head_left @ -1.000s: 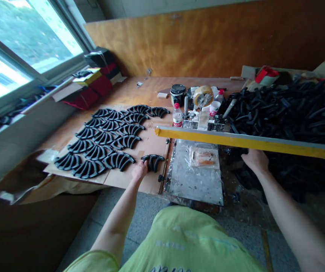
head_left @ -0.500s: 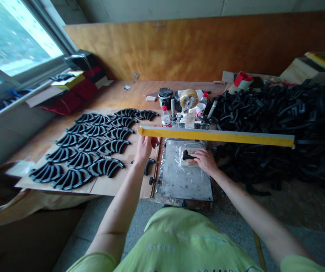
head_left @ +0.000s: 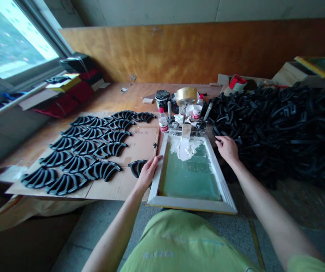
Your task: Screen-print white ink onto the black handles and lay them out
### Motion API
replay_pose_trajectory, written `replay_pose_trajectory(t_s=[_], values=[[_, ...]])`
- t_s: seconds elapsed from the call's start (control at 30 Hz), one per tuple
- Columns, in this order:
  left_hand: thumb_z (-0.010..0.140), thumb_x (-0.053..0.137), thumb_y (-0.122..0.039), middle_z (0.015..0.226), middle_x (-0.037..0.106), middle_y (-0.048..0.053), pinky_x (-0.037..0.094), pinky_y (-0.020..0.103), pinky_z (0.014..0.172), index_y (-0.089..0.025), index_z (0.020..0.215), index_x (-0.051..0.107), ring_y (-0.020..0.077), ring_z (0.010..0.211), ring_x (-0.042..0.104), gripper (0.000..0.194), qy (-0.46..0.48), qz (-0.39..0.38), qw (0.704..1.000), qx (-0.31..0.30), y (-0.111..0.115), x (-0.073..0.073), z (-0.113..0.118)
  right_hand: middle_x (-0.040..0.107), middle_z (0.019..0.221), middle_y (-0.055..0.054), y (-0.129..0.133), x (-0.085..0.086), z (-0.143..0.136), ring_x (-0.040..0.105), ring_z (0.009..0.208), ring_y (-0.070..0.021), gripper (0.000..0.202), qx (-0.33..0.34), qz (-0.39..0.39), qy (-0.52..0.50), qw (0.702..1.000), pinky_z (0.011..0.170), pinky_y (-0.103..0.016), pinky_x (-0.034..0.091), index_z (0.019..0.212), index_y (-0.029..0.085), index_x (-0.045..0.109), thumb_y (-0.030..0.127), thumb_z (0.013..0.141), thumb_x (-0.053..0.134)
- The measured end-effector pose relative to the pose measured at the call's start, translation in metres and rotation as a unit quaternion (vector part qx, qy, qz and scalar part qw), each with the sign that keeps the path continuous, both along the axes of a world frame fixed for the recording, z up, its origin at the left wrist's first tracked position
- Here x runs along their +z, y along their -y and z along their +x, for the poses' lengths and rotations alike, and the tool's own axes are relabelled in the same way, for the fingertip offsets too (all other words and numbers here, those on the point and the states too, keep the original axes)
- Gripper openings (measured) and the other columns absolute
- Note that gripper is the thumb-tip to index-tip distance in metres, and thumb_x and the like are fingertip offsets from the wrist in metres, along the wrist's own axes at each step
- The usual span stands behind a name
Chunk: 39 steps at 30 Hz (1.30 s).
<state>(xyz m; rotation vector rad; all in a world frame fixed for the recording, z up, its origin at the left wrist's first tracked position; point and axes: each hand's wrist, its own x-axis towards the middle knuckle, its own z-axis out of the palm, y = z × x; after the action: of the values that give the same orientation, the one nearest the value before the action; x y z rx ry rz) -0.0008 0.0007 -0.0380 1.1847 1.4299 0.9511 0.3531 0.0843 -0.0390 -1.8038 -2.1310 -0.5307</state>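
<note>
A framed green screen [head_left: 190,181] lies lowered in front of me, with white paste and a pale scraper [head_left: 185,141] at its far end. My left hand [head_left: 148,170] is closed on the frame's left edge. To the right of the frame, my right hand [head_left: 227,148] has its fingers pinched together beside the heap of black parts [head_left: 270,124]; what it holds, if anything, is too small to make out. Rows of curved black parts [head_left: 74,160] cover the cardboard on the left, and a few more [head_left: 137,167] lie near my left hand.
Behind the screen stand a red-capped bottle [head_left: 163,121], a dark tub [head_left: 162,99], a tape roll [head_left: 186,95] and a cup [head_left: 196,112]. Red and black boxes [head_left: 77,88] sit at the back left by the window. A wooden board [head_left: 165,56] rises behind the table.
The screen frame has swung down from its raised position over the base plate, covering it. My right hand has moved off the plate to the right. My left hand has come down along the frame's side.
</note>
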Motion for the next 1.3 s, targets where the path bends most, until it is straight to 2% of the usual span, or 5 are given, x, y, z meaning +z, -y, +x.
replay_pose_trajectory(t_s=[0.13,0.33,0.63,1.0,1.3], values=[[0.081,0.057,-0.055,0.078,0.065,0.000,0.045,0.023,0.058,-0.020,0.140,0.047,0.0148,0.064,0.058,0.070,-0.023,-0.034,0.999,-0.002,0.004,-0.060,0.000,0.051,0.133,-0.016,-0.031,0.017,-0.060,0.046,0.120,-0.0316,0.057,0.132,-0.078,-0.131,0.979,0.100,-0.044,0.039,0.137,0.017,0.048,0.024,0.083,0.064],[0.085,0.054,-0.053,0.087,0.068,0.003,0.048,0.026,0.071,-0.020,0.135,0.051,0.0169,0.077,0.062,0.061,-0.044,-0.029,0.999,-0.008,0.000,-0.094,-0.002,0.064,0.093,-0.013,-0.049,0.000,-0.111,0.051,0.094,-0.0252,0.017,0.148,-0.181,-0.045,0.971,0.083,-0.035,0.037,0.096,0.014,0.064,0.012,0.084,0.052],[0.084,0.054,-0.052,0.087,0.069,0.003,0.049,0.028,0.076,-0.021,0.133,0.054,0.0191,0.081,0.063,0.058,-0.046,-0.041,0.998,0.006,0.003,-0.090,0.000,0.066,0.083,-0.007,0.019,0.007,-0.093,0.052,0.089,-0.0217,0.013,0.345,-0.213,0.007,0.914,0.081,-0.035,0.030,0.079,0.017,0.063,0.009,0.078,0.053],[0.082,0.058,-0.052,0.084,0.068,0.003,0.050,0.026,0.066,-0.018,0.133,0.053,0.0181,0.074,0.064,0.061,0.006,-0.054,0.998,0.009,0.004,-0.073,0.003,0.066,0.084,-0.009,0.038,0.002,-0.099,0.050,0.091,-0.0238,0.016,0.301,-0.180,0.004,0.936,0.080,-0.036,0.028,0.086,0.018,0.067,0.013,0.086,0.052],[0.078,0.061,-0.058,0.080,0.068,0.002,0.044,0.022,0.054,-0.019,0.133,0.054,0.0150,0.064,0.061,0.068,0.061,-0.052,0.997,0.008,0.004,-0.018,-0.002,0.070,0.097,-0.010,-0.058,0.046,-0.099,0.058,0.091,-0.0268,0.054,0.111,-0.150,-0.052,0.981,0.082,-0.037,0.034,0.130,0.025,0.054,0.040,0.081,0.070]])
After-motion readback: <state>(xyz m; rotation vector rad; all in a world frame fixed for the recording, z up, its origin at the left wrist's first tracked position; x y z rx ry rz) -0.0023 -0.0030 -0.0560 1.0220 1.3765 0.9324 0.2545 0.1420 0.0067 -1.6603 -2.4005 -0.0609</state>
